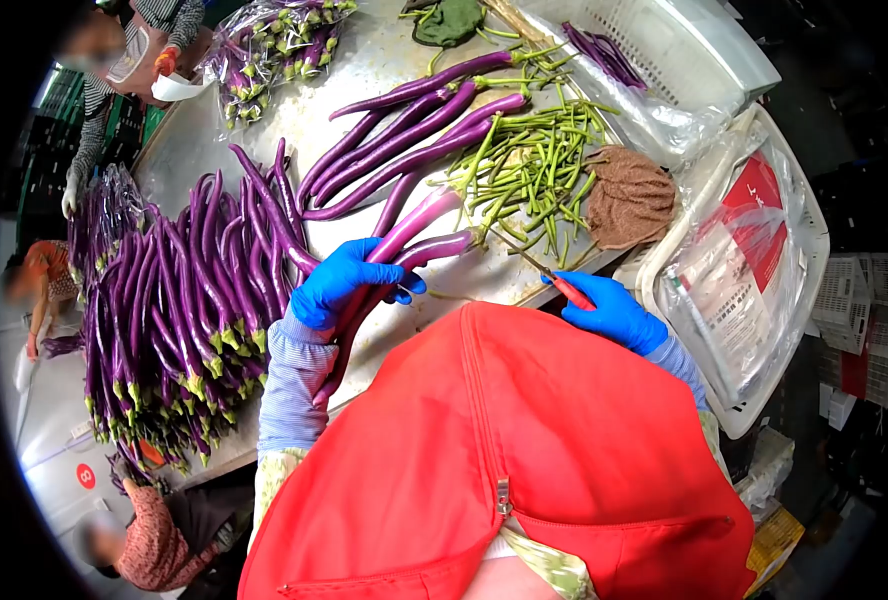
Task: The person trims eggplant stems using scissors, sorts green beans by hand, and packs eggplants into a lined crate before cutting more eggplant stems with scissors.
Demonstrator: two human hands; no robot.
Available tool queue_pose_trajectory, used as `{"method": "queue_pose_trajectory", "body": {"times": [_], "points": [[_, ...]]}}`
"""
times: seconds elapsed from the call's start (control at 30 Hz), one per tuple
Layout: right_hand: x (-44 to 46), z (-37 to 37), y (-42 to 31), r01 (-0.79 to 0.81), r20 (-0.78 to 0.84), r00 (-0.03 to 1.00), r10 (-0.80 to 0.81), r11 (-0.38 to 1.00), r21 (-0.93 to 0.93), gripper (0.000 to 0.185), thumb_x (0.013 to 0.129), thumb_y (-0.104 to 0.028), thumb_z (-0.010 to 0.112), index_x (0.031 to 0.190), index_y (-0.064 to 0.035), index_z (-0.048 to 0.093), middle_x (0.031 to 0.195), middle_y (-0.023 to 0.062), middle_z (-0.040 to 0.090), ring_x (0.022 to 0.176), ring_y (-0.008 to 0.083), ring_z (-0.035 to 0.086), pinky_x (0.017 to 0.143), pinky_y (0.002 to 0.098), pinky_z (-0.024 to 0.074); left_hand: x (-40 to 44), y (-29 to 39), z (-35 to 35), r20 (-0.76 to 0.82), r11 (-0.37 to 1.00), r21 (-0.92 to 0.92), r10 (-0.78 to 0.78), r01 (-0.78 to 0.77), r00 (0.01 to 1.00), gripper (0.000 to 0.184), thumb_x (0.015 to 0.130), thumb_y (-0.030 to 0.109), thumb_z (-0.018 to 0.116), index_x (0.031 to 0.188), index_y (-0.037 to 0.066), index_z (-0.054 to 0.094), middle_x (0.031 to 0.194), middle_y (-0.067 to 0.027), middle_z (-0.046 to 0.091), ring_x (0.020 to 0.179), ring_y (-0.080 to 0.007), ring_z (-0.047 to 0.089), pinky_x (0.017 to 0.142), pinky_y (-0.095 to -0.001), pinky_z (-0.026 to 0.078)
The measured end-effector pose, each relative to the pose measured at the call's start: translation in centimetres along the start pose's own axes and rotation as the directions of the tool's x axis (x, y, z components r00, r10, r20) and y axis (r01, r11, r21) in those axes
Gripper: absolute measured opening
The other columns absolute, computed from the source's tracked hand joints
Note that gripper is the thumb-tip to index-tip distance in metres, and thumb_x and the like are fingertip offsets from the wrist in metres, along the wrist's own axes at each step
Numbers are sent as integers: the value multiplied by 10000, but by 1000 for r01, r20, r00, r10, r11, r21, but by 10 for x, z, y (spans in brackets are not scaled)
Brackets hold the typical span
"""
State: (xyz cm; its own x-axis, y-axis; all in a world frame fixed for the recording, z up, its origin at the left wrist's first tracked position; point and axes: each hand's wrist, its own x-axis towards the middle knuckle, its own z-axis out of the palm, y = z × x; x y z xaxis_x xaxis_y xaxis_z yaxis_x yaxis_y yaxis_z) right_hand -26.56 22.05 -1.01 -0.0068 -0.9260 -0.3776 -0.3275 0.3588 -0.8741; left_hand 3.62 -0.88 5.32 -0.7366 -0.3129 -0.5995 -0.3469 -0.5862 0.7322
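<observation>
Head view: the left hand [352, 284] has its fingers closed round at least two eggplants [432, 249], held over the table [389, 346], stem ends to the right. The right hand [614, 313] has its fingers wrapped about the red handle of a knife [571, 292]; the blade reaches left towards the nearer stem end, contact cannot be confirmed. Loose green stems [539, 165] lie on the far side, a brown cloth [632, 198] to their right. Judged good practice: stem ends kept level, blade square to the stem, left fingers well back from the edge
</observation>
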Motion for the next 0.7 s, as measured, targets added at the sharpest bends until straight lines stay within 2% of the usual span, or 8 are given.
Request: {"method": "queue_pose_trajectory", "body": {"times": [0.17, 0.47, 0.57, 0.67, 0.7], "points": [[0, 8, 2, -10, -23, 1000, 15, 975, 220, 557, 775, -211, 678, 1266, -7, 511, 1091, 101, 650, 952, 121, 601, 836, 277, 468, -2, 1, 0, 0, 1000, 22, -14, 14, 1000, 415, 834, 142, 669, 1169, -59, 529, 961, -178, 672, 853, -220, 667, 767, -305, 548], [4, 13, 9, 15, 3, 1000, -15, 1000, 9, 436, 804, -139, 597, 1211, 10, 551, 1076, 105, 660, 968, 140, 618, 843, 293, 472, -3, -3, 2, -13, 1000, -14, -2, 2, 1000, 406, 841, 143, 662, 1168, -60, 533, 960, -172, 673, 852, -218, 667, 772, -299, 545], [2, 26, 26, -49, 3, 999, 49, 995, 85, 431, 805, -119, 565, 1220, -7, 547, 1077, 97, 659, 951, 150, 625, 830, 308, 476, -4, -4, 0, -25, 999, -28, 21, -22, 999, 409, 839, 145, 665, 1167, -58, 532, 957, -170, 672, 853, -218, 667, 769, -297, 544], [4, 35, 36, 65, -94, 995, -34, 934, 350, 467, 796, -100, 551, 1257, -27, 523, 1106, 92, 647, 970, 154, 623, 845, 319, 474, -6, -3, -1, -41, 1000, -4, 4, -4, 999, 408, 834, 147, 671, 1161, -55, 532, 949, -168, 671, 848, -216, 667, 762, -292, 543], [5, 34, 33, 13, -60, 998, 9, 930, 367, 482, 795, -102, 548, 1270, -29, 511, 1129, 89, 639, 989, 154, 617, 860, 316, 469, -6, -5, -1, -39, 1000, -11, 5, -5, 999, 407, 828, 147, 677, 1154, -52, 533, 945, -171, 671, 842, -213, 666, 758, -288, 542]]}}
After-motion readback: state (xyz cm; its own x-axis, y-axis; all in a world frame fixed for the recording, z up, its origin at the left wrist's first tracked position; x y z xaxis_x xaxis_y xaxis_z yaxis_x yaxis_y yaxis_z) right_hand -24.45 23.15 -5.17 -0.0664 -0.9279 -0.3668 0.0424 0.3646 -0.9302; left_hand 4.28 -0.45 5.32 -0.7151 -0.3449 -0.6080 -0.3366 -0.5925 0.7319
